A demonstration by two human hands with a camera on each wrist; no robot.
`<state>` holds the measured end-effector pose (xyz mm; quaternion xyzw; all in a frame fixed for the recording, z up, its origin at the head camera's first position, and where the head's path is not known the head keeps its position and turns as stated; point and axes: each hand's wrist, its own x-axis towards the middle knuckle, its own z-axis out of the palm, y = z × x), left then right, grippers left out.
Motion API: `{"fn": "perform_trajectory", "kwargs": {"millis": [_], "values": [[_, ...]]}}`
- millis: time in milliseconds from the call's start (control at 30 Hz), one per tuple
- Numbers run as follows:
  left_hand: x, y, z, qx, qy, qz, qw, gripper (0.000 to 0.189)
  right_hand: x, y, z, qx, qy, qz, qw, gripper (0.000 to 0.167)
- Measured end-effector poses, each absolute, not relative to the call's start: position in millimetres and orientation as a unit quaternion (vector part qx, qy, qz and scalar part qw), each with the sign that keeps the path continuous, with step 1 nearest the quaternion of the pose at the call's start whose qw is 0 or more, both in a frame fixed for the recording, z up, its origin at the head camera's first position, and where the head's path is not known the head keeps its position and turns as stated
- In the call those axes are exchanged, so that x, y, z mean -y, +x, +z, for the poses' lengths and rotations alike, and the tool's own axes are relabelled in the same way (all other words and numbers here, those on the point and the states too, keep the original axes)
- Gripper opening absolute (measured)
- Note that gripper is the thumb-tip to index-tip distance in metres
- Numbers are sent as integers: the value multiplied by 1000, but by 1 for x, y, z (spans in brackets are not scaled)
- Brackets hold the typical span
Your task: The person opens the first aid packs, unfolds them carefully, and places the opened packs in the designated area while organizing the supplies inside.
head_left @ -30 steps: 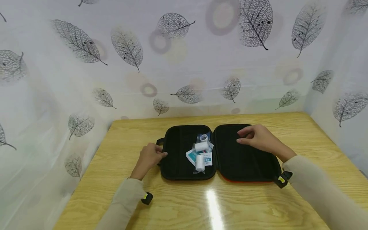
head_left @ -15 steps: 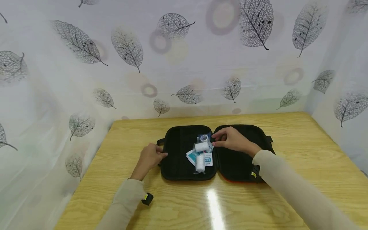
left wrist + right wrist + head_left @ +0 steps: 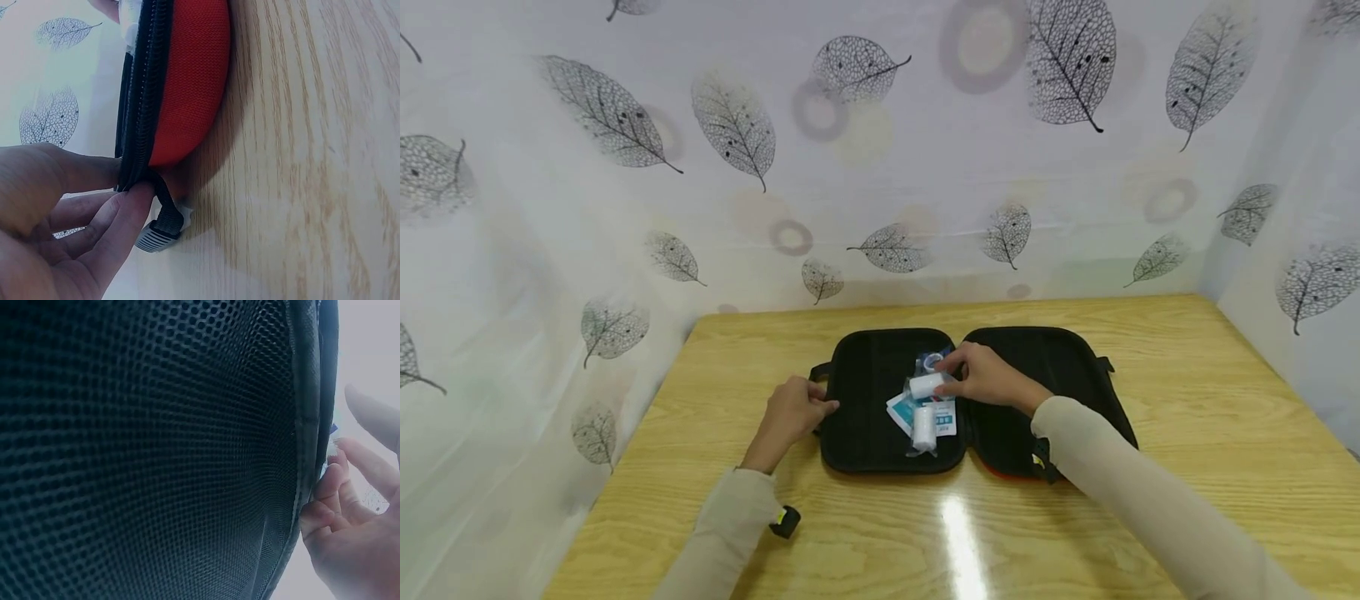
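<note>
A zip case [image 3: 852,400] with a black lining and red shell lies unfolded flat on the table. At its left edge my left hand [image 3: 792,412] pinches the zipped rim between thumb and fingers, beside a black strap loop [image 3: 167,215]. Against the hinge side of the left half lie a wrapped white bandage roll [image 3: 926,385], a second bandage roll [image 3: 924,429], a small tape roll [image 3: 933,361] and flat packets [image 3: 947,419]. Over the upper bandage roll reaches my right hand [image 3: 992,379], thumb and forefinger apart, fingertips right at its right end.
The case's right half [image 3: 1060,367] has a black mesh lining [image 3: 156,456] and stands under my right forearm. The wooden table [image 3: 850,533] ends at a leaf-print curtain [image 3: 880,167] behind and on both sides.
My right hand has moved left from above the case's right half to the bandage roll and tape. My left hand keeps its pinch on the case's rim.
</note>
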<state>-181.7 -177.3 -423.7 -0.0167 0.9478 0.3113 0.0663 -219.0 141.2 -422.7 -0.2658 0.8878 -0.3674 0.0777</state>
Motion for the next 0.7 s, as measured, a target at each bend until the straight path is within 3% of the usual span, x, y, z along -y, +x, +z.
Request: {"fn": "perform_trajectory", "kwargs": {"millis": [367,700], "values": [[177,-181,-425,-947,-14,315,67,28,-138,-217,-422,-891,-277,-352,74,25],[178,-180,-424,-946,-23,317,65,28,-141,-217,-411,-891,-273,-356,64,26]]}}
